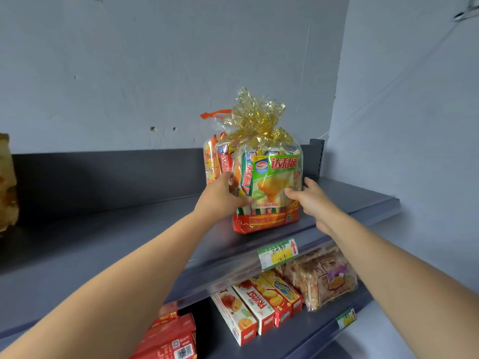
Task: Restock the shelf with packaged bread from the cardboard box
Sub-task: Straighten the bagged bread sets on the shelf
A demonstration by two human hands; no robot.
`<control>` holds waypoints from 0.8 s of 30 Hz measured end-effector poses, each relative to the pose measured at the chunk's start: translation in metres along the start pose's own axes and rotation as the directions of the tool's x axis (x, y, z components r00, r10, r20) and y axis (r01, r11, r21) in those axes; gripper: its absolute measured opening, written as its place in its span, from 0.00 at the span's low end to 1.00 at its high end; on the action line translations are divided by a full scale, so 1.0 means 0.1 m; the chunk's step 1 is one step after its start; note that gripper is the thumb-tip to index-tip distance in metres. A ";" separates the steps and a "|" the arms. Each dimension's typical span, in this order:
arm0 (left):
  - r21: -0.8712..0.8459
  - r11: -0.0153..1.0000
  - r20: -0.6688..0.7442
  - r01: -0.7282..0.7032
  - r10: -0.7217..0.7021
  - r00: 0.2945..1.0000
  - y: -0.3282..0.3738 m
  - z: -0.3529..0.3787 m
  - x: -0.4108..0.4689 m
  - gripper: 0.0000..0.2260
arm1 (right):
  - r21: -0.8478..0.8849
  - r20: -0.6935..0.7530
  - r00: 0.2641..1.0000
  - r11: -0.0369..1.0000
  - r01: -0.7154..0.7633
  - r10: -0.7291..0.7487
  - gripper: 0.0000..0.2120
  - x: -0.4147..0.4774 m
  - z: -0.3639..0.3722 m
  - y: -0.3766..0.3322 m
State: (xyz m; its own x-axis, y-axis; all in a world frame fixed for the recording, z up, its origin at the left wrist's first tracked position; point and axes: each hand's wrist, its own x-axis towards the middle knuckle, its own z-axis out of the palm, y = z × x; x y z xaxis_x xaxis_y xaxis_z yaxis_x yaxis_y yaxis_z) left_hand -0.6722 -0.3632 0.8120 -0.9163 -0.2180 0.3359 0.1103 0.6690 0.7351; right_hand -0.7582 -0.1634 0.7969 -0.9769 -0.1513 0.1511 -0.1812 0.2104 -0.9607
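Observation:
A clear bread bag with green, orange and red print and a gold tied top stands upright on the top dark grey shelf, toward its right end. Behind it on the left stands a second bread bag with an orange tie. My left hand grips the front bag's left side, thumb across its front. My right hand holds its right side, thumb on the front and fingers round the side. No cardboard box is in view.
A yellow-green price tag hangs on the shelf's front rail. The lower shelf holds biscuit boxes, a clear pack of brown cakes and red packs. A brownish package sits at the far left. A grey wall stands behind and right.

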 end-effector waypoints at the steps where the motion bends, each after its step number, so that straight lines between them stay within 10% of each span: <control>1: -0.004 1.000 -0.022 0.003 -0.003 1.000 -0.01 0.01 0.04 0.24 | 0.019 0.032 0.999 1.000 0.000 0.000 0.35 0.04 0.00 0.02; 5: -0.118 0.991 -0.028 0.064 -0.068 0.997 -0.10 0.05 0.21 0.22 | 0.016 0.071 0.995 0.998 0.065 -0.066 0.20 0.20 0.02 0.04; 13: -0.345 0.926 0.003 0.155 -0.165 0.986 -0.27 0.02 0.37 0.44 | 0.100 0.274 0.952 0.989 0.113 -0.136 0.32 0.49 -0.17 0.12; 17: -0.501 0.851 0.178 0.161 -0.081 0.981 -0.28 0.07 0.37 0.36 | 0.244 0.410 0.901 0.969 0.040 -0.140 0.25 0.64 -0.14 0.11; 24: -0.513 0.839 0.173 0.180 -0.104 0.979 -0.25 0.20 0.44 0.31 | 0.260 0.405 0.895 0.962 0.084 -0.187 0.45 0.72 -0.11 0.16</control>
State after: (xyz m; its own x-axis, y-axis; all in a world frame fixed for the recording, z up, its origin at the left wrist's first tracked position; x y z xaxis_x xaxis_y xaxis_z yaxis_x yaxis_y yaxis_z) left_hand -0.7233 -0.3758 0.7967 -0.9756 -0.1598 0.1504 0.1253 0.1573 0.9796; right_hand -0.8331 -0.1599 0.7950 -0.7945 -0.5657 0.2208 -0.2265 -0.0613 -0.9721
